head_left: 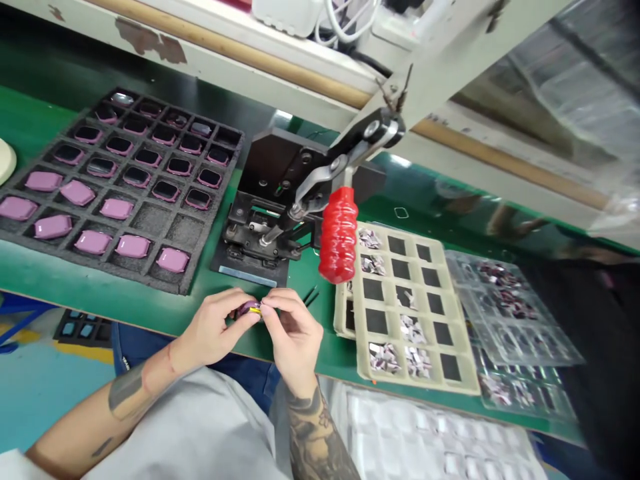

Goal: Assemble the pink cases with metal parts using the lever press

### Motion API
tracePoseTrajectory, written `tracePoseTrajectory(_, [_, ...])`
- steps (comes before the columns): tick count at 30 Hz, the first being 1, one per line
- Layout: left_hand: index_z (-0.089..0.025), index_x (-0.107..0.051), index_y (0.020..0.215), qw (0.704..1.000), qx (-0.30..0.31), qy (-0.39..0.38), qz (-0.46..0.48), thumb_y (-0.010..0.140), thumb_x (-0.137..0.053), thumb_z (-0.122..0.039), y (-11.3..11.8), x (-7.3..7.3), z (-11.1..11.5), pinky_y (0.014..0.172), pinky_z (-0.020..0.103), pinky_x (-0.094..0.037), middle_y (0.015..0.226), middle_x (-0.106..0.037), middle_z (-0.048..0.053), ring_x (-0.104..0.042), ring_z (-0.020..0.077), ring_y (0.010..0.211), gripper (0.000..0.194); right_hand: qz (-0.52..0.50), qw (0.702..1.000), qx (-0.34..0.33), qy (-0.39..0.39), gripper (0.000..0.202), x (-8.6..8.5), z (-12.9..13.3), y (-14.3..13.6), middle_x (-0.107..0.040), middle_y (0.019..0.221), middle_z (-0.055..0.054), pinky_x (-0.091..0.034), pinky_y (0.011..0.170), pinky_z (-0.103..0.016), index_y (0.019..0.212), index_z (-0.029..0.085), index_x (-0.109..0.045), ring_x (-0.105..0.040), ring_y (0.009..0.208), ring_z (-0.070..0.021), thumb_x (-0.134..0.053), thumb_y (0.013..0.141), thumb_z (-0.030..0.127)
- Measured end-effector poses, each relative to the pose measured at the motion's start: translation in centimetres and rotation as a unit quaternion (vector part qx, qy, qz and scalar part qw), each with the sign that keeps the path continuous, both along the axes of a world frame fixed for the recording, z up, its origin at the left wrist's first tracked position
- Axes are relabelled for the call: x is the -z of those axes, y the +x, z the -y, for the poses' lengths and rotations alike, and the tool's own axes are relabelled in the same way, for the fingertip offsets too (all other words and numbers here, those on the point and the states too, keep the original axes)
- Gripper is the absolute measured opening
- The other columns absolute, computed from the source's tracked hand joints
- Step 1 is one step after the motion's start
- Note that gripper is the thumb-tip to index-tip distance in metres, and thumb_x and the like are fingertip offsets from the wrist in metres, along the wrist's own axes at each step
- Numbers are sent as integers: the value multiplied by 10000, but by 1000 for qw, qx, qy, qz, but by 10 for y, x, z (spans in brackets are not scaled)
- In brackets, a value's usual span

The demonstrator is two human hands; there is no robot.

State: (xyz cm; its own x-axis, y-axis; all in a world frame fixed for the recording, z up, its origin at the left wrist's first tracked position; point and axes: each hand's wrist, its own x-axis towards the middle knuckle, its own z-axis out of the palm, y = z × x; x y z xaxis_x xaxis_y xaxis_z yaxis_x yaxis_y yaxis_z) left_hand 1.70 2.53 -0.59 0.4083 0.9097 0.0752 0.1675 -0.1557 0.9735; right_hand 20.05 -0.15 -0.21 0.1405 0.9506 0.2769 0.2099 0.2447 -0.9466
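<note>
Close to the table's front edge, my left hand (217, 330) is closed around a small purple watch case (245, 307) with a yellow strip along its side. The thumb and fingers of my right hand (294, 330) are pinched together at the case's right end. Whether a small part lies between those fingertips is hidden. Just beyond my hands stands a black hand press (263, 230) with a red-gripped lever (339, 237) hanging to the right. Thin dark tweezers (311, 296) lie by my right hand.
A grey foam tray (183, 230) at left holds rows of purple watch cases, some face down. Right of the press, a cream compartment tray (367, 337) holds small shiny parts. Clear plastic trays (545, 333) lie farther right. A white moulded tray (380, 443) sits below the table edge.
</note>
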Motion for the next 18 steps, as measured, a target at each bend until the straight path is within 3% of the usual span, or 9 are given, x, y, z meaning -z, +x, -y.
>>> tracePoseTrajectory(3, [-188, -736, 967, 1000, -11, -14, 12, 1128, -649, -411, -2, 1, 0, 727, 305, -434, 847, -646, 23, -570, 179, 781, 288, 95, 993, -68, 4, 285, 0, 6, 5, -740, 1262, -103, -674, 990, -437, 1289, 290, -806, -751, 1160, -260, -827, 1007, 249])
tracePoseTrajectory(7, [-186, -694, 905, 997, -18, -47, 51, 1131, -634, -450, -8, 2, -3, 691, 281, -424, 801, -630, 0, -542, 153, 733, 352, 202, 972, -108, 58, 556, 4, 10, 6, -742, 1338, -125, -656, 1072, -476, 1566, 314, -645, -740, 1226, -276, -733, 1046, 140])
tracePoseTrajectory(10, [-187, -700, 891, 996, -26, -61, 60, 1118, -654, -465, -13, 7, -3, 653, 268, -438, 770, -626, -4, -539, 143, 693, 363, 237, 962, -98, 94, 585, 7, 7, 0, -765, 1303, -121, -662, 1053, -493, 1614, 325, -597, -750, 1200, -285, -687, 1067, 136])
tracePoseTrajectory(13, [-184, -767, 980, 995, -61, -69, 42, 1075, -729, -471, -16, 13, 2, 656, 264, -516, 811, -700, 14, -618, 157, 701, 305, 255, 960, -84, 78, 519, 4, 10, -7, -755, 1361, -116, -657, 1100, -448, 1605, 309, -591, -742, 1268, -254, -644, 1104, 186])
tracePoseTrajectory(16, [-188, -800, 1084, 990, -123, -61, 37, 997, -847, -426, -16, 15, 6, 734, 274, -624, 952, -807, 36, -745, 187, 793, 257, 278, 957, -43, 72, 462, -2, 25, -11, -711, 1494, -139, -608, 1202, -403, 1573, 248, -600, -689, 1407, -226, -654, 1115, 269])
tracePoseTrajectory(18, [-216, -775, 1156, 986, -151, -47, 61, 953, -905, -348, -17, 13, 6, 856, 280, -668, 1077, -839, 22, -807, 199, 936, 274, 279, 957, 13, 78, 461, -1, 43, -7, -732, 1472, -134, -608, 1193, -375, 1548, 232, -602, -706, 1385, -213, -682, 1101, 308])
